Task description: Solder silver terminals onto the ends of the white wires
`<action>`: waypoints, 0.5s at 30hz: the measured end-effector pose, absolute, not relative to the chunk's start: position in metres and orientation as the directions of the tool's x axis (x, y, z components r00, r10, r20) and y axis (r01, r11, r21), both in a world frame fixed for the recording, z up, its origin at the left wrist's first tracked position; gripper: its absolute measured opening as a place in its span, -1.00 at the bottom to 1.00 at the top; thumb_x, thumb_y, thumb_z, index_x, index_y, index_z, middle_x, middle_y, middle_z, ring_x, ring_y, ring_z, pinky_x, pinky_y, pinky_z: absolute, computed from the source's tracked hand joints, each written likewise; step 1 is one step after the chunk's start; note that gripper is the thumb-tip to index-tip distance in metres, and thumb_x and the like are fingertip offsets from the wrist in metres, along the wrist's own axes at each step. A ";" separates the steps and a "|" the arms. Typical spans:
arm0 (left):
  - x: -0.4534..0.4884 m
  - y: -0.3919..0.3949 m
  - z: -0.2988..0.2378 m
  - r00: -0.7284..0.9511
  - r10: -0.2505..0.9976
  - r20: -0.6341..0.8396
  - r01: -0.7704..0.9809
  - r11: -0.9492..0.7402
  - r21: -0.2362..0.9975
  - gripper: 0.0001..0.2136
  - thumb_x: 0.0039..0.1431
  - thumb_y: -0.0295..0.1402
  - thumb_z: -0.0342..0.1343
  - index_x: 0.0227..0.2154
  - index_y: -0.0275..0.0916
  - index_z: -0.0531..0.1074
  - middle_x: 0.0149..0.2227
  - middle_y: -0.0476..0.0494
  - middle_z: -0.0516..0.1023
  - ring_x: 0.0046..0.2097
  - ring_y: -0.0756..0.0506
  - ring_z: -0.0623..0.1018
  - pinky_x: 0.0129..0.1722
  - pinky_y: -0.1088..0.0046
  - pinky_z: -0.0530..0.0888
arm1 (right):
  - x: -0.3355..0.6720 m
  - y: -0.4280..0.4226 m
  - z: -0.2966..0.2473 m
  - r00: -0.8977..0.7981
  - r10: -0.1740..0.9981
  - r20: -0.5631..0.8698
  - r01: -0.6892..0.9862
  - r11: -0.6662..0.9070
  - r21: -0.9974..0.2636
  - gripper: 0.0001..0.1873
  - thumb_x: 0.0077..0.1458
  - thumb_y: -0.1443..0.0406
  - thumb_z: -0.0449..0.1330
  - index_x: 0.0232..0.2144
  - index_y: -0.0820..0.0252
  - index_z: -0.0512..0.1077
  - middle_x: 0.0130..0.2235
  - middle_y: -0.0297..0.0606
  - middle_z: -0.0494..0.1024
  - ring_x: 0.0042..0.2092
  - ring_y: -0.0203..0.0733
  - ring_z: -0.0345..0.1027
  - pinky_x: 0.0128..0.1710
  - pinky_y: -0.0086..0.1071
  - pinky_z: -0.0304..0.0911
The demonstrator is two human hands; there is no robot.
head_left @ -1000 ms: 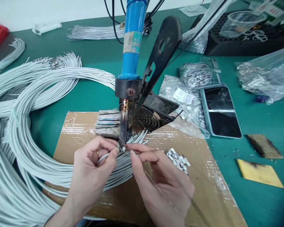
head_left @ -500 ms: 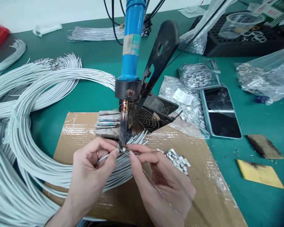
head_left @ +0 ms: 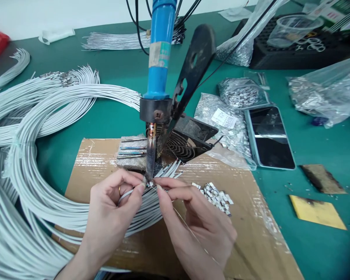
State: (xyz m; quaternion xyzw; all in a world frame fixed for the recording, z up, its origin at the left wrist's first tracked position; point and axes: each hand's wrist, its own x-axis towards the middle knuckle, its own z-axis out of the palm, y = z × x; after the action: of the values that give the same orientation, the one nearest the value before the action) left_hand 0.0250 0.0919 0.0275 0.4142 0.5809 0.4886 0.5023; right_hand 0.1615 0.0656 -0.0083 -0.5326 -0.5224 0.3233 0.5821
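My left hand (head_left: 112, 212) pinches a white cable (head_left: 126, 194) near its end between thumb and forefinger. Right under the tip of the blue-handled soldering iron (head_left: 160, 62), a small shiny piece (head_left: 150, 184) shows at my left fingertips. My right hand (head_left: 198, 223) is closed on a thin solder wire (head_left: 189, 230), whose front end reaches to the iron's tip; the rest trails back across the palm. The exact contact at the tip is too small to make out. Beneath both hands runs a bundle of white cables (head_left: 147, 210).
A black bracket (head_left: 192, 70) holds the iron upright, beside a small fan (head_left: 177, 146). Small white-and-metal pieces (head_left: 217, 198) lie on the cardboard (head_left: 251, 233). Coiled cables (head_left: 26, 167) fill the left. To the right are bagged parts (head_left: 242, 93), a phone (head_left: 271, 136) and a yellow sponge (head_left: 317, 212).
The whole view has shifted slightly. Both hands keep their pinches under the iron's tip, with the right hand's knuckles a little farther left.
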 end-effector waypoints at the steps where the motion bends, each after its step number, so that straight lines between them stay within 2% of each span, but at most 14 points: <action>1: 0.025 0.093 0.028 -0.150 0.973 -0.177 -0.007 0.178 0.984 -0.86 0.03 -0.58 0.37 -0.52 -0.22 0.63 -0.37 0.03 0.68 -0.51 0.16 0.49 -0.47 0.81 0.45 | 0.162 0.066 -0.008 0.246 0.932 0.267 0.180 0.227 -0.957 -0.79 0.25 0.48 0.35 -0.35 0.07 0.50 -0.15 -0.40 0.74 -0.14 -0.29 0.68 -0.06 -0.48 0.46; 10: 0.025 0.090 0.029 -0.156 0.975 -0.158 -0.004 0.159 0.987 -0.86 0.04 -0.57 0.37 -0.51 -0.21 0.63 -0.36 0.01 0.69 -0.47 0.14 0.53 -0.43 0.81 0.48 | 0.161 0.069 -0.002 0.292 0.888 0.354 0.304 0.265 -0.915 -0.81 0.24 0.44 0.38 -0.37 0.06 0.53 -0.21 -0.46 0.77 -0.30 -0.37 0.67 -0.16 -0.54 0.54; 15: 0.026 0.090 0.030 -0.156 0.977 -0.148 0.007 0.151 0.988 -0.87 0.02 -0.59 0.37 -0.50 -0.23 0.65 -0.38 0.02 0.68 -0.51 0.16 0.50 -0.47 0.82 0.45 | 0.159 0.069 0.001 0.306 0.873 0.379 0.362 0.261 -0.895 -0.81 0.25 0.43 0.36 -0.37 0.06 0.54 -0.24 -0.46 0.78 -0.32 -0.38 0.66 -0.17 -0.54 0.56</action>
State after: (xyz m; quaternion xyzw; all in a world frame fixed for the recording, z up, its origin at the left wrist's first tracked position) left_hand 0.0260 0.0902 0.0297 0.4252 0.5783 0.4936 0.4911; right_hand 0.1586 0.0695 0.0007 -0.5661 -0.5457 0.2215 0.5768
